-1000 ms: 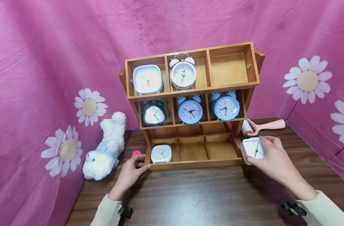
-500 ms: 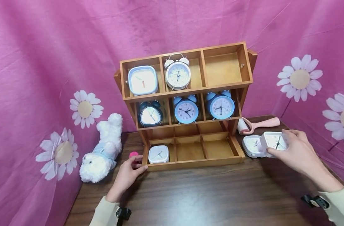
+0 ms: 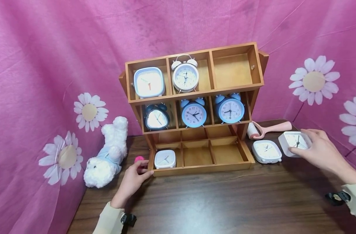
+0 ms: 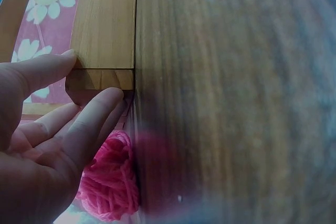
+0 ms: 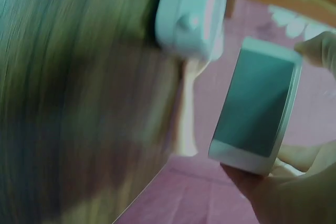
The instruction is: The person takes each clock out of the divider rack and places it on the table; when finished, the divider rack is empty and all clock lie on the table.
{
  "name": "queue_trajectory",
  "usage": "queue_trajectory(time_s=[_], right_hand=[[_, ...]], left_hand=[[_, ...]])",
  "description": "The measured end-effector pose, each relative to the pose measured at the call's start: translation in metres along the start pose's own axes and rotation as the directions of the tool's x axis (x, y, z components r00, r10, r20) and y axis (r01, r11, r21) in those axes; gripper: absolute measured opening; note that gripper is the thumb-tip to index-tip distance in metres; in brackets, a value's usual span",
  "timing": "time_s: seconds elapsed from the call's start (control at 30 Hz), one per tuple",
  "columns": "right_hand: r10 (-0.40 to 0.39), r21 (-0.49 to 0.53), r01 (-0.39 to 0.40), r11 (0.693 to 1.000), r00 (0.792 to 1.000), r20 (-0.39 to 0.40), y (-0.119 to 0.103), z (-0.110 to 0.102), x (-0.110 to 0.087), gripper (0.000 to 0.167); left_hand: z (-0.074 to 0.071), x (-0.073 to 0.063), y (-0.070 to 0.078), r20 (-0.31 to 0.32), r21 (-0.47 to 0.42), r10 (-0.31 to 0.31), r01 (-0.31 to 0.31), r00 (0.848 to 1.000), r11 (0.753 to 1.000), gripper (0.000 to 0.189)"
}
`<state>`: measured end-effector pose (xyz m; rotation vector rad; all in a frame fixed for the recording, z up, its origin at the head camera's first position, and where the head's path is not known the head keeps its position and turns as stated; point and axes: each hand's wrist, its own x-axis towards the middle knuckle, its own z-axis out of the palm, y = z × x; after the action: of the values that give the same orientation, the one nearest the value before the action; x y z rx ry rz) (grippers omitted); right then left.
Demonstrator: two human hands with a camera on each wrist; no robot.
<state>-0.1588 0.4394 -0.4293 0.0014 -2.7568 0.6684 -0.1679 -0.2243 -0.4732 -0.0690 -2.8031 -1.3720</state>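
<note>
My right hand (image 3: pixel 322 151) holds a square white alarm clock (image 3: pixel 289 148) by its edge, thumb in front and fingers behind, tilted above the table. In the right wrist view one side of this held clock (image 5: pixel 254 103) faces the camera. Just left of it a rounded white clock (image 3: pixel 267 152) lies face up on the table. My left hand (image 3: pixel 132 180) grips the lower left front corner of a wooden display rack (image 3: pixel 204 169), thumb and fingers on different faces of the corner (image 4: pixel 102 80). The rack's bottom row has a white clock (image 3: pixel 165 159) in its left compartment.
Upper compartments hold several clocks, among them a white twin-bell clock (image 3: pixel 185 77) and a light blue one (image 3: pixel 231 110). A pink lint roller (image 3: pixel 272 128) lies behind the right side. A white plush dog (image 3: pixel 107 157) and pink yarn ball (image 4: pixel 113 177) lie left. Pink cloth (image 3: pixel 195 22) surrounds the table.
My right hand has carried the square clock rightward, away from the rack, uncovering the rounded white clock on the table. The left hand has stayed at the rack's corner.
</note>
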Motion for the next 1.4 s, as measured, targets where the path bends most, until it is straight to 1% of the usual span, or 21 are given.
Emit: queue_trajectory(time_s=[0.13, 0.27, 0.43, 0.6, 0.83, 1.17, 1.4], right_hand=[[0.001, -0.006, -0.001, 1.0, 1.0, 0.017, 0.018, 0.004, 0.005, 0.093], [-0.008, -0.002, 0.008, 1.0, 1.0, 0.023, 0.032, 0.011, 0.007, 0.092], [-0.019, 0.015, 0.018, 1.0, 0.999, 0.049, 0.042, 0.02, 0.008, 0.092], [-0.011, -0.003, 0.011, 1.0, 0.997, 0.077, 0.05, 0.028, 0.012, 0.093], [0.005, -0.026, -0.003, 1.0, 0.994, 0.105, 0.056, 0.035, 0.013, 0.093], [0.01, -0.037, -0.005, 0.999, 0.988, 0.153, 0.054, 0.037, 0.012, 0.096], [-0.012, -0.024, 0.016, 1.0, 0.987, 0.162, 0.057, 0.04, 0.016, 0.094]], left_hand=[[0.0, 0.0, 0.0, -0.002, -0.001, 0.003, -0.003, 1.0, 1.0, 0.045], [0.0, 0.0, -0.001, 0.003, -0.015, 0.011, -0.011, 1.0, 1.0, 0.045], [0.001, 0.0, -0.001, 0.008, -0.028, 0.006, -0.006, 1.0, 1.0, 0.044], [0.001, 0.001, 0.0, 0.005, -0.028, 0.008, -0.007, 1.0, 1.0, 0.044], [0.002, 0.001, 0.001, 0.01, -0.025, -0.003, 0.003, 1.0, 1.0, 0.044], [0.002, 0.001, -0.001, 0.01, -0.016, -0.004, 0.004, 1.0, 1.0, 0.043], [0.001, 0.001, -0.001, 0.006, -0.011, 0.002, -0.002, 1.0, 1.0, 0.044]])
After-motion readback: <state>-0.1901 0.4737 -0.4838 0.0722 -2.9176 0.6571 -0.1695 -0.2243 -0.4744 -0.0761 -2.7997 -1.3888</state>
